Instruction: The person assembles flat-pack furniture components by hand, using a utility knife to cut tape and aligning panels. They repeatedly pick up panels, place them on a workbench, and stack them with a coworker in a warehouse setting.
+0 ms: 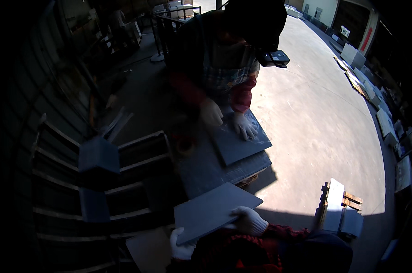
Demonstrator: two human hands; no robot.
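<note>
A flat grey slab (217, 205) is held tilted close to my body. My left hand (183, 245), in a white glove, grips its near left corner. Along the near right edge, my right hand (250, 221), also white-gloved, is closed on the same slab; the fingers under it are hidden. Just beyond, a co-worker in a dark cap leans over another grey slab (244, 148) lying on a stack (201, 175). One gloved hand (245, 126) of the co-worker lies flat on that slab, and the other (211, 112) is at its left edge.
To the left stands a metal rack (142, 162) with bars, bearing a pale block (98, 154). A light panel (150, 249) lies beside my left hand. Slabs on a wooden pallet (335, 204) stand at the right. More slabs (370, 88) line the far right side.
</note>
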